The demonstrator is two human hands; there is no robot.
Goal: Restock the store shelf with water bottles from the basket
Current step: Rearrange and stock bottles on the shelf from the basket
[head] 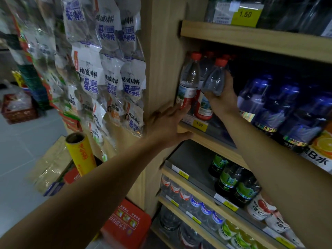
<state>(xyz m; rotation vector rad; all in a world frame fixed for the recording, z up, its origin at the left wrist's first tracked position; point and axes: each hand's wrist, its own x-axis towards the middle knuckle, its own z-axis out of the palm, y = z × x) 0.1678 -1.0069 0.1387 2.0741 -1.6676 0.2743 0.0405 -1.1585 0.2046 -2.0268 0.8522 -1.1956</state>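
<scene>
Nearest, the left hand (168, 124) reaches out with fingers straight, their tips touching the front red-capped water bottle (189, 81) at the shelf (206, 141) edge. Just beyond, the right hand (221, 97) grips a second water bottle (213, 81), tilted, beside it.

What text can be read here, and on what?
"1.50": yellow price tag under the red-capped water bottles.
"1.50": yellow tag on the top shelf.
"炖(卤)肉料": hanging seasoning packets.
"B水": orange-label bottle.
Bottle labels and lower-shelf tags: too blurred.
</scene>
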